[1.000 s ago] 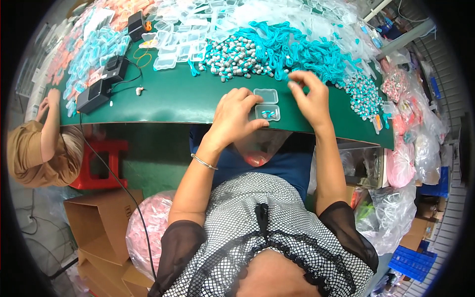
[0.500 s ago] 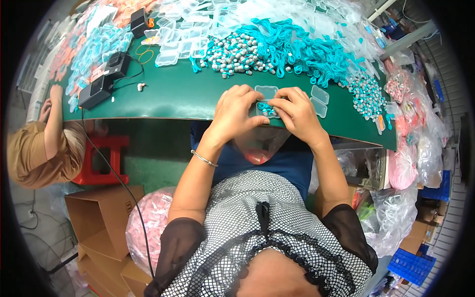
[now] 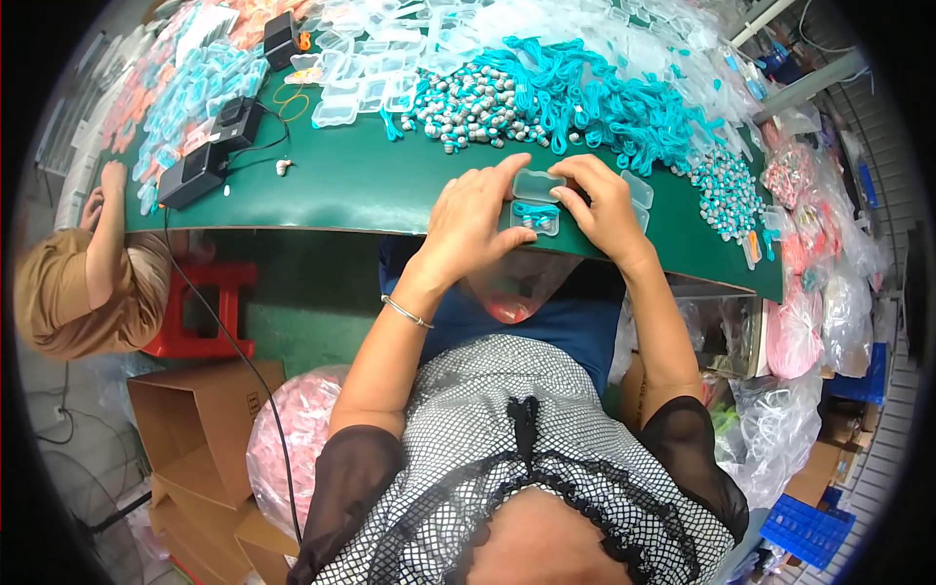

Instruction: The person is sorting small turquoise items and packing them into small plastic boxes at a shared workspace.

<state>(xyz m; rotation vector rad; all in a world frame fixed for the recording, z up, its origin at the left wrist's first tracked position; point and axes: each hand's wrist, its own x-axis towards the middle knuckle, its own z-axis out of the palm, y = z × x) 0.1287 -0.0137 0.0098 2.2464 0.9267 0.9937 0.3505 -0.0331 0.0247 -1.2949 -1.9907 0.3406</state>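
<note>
A small clear plastic case point(image 3: 548, 231) lies unlatched at the table's front edge, its lid point(image 3: 538, 184) folded back on the far side. Inside sits a teal cord point(image 3: 534, 210) coiled with small grey-and-teal plugs, which look like earplugs. My left hand point(image 3: 468, 216) curves along the case's left side, thumb at the lower left corner and fingertips by the lid. On the other side, my right hand point(image 3: 606, 210) has its fingers bent over the lid's right edge, the thumb beside it. Right behind that hand lies another open clear case point(image 3: 638, 188), partly covered.
Beyond my hands are heaps of grey-and-teal plugs point(image 3: 468, 107), teal cords point(image 3: 624, 112) and clear cases point(image 3: 366, 73). Black boxes point(image 3: 193, 175) with a cable stand on the left of the green table point(image 3: 322, 195). A co-worker's arm point(image 3: 105, 224) rests at the far left.
My right fingers have left the cord inside the case and moved up to the lid. The cord and plugs now lie in the case, and my left fingers have risen toward the lid.
</note>
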